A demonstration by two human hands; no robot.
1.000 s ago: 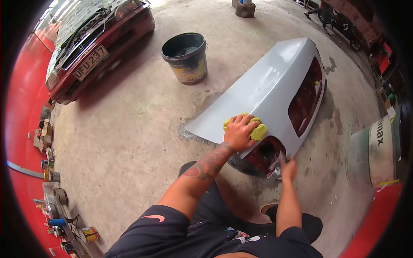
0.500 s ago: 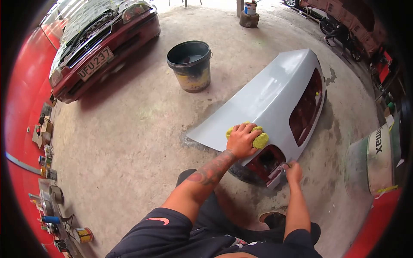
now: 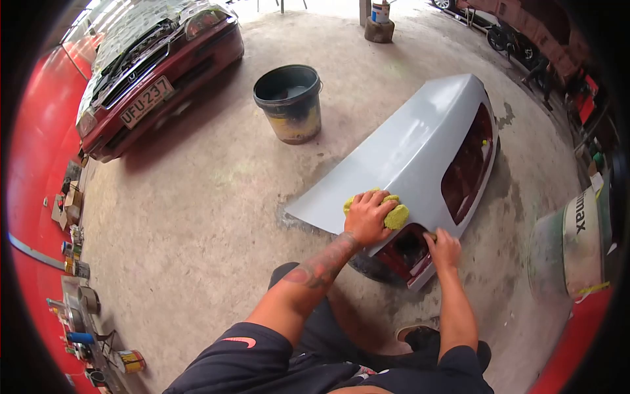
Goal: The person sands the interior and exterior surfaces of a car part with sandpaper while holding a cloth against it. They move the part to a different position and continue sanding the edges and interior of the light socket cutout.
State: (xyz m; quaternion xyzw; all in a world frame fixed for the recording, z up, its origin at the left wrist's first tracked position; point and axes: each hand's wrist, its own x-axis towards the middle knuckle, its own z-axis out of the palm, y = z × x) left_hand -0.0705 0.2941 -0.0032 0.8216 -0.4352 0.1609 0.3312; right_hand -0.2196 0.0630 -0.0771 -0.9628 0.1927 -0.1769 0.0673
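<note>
A car trunk lid coated in light grey lies on the concrete, with dark red showing inside its cutouts. My left hand presses a bunched yellow cloth against the lid's near upper surface, fingers wrapped over it. At the edge of the near cutout, my right hand pinches a small brownish piece, too small and covered to name. The lid's underside is hidden.
A black bucket with liquid in it stands beyond the lid. A dark red car is at upper left. To the right is a large pale container; cans and tools line the red wall at left.
My right hand has moved up and slightly left along the near cutout's edge. My left hand stays on the lid with the yellow cloth.
</note>
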